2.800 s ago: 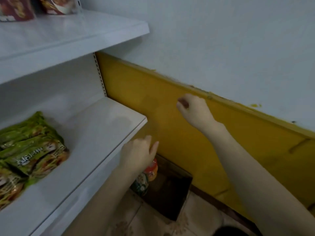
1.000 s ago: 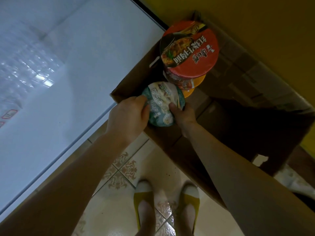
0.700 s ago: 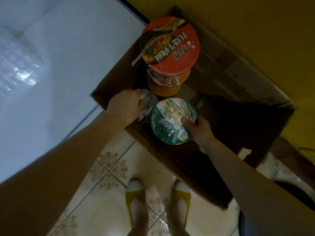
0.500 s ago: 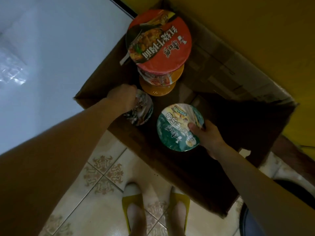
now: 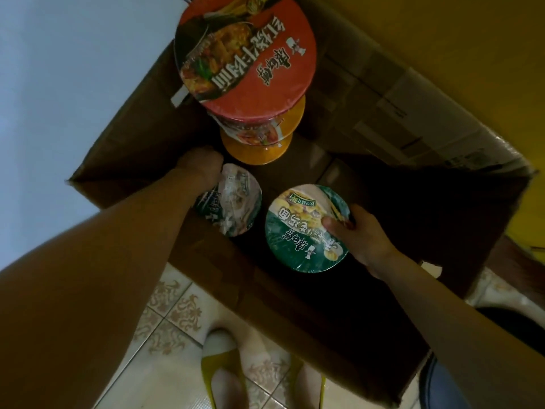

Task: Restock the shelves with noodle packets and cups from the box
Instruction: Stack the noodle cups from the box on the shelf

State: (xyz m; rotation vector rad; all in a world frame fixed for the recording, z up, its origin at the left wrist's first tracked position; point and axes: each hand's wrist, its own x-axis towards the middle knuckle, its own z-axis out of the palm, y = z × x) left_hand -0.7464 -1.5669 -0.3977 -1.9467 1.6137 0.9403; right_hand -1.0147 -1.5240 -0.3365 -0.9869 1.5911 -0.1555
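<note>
I am bending over the cardboard box (image 5: 126, 149) on the floor, with both arms reaching down into it. My right hand (image 5: 364, 236) is holding a green noodle cup (image 5: 300, 231) by its right edge: my thumb is lying across the printed lid and my other fingers are wrapping under the rim, out of sight. The cup is tilting its lid up toward me and is hanging over the dark inside of the box.

My left hand (image 5: 200, 169) is closing on a second green cup (image 5: 236, 202), just beside the first but not touching it. I am gripping it at its upper left side; my fingers are curling down around it, so their tips are hiding behind the cup. Its plastic wrap is catching the light, and it is leaning against the near left wall of the box.

At the far end of the box a red noodle cup (image 5: 244, 48) is sitting on top of an orange cup (image 5: 259, 146), the stack rising close to my face. A yellow wall (image 5: 472, 39) is running behind the box and a white panel (image 5: 73, 69) is standing along its left side. My yellow shoes (image 5: 224, 376) are standing on patterned floor tiles (image 5: 177, 308) just in front of the box.
</note>
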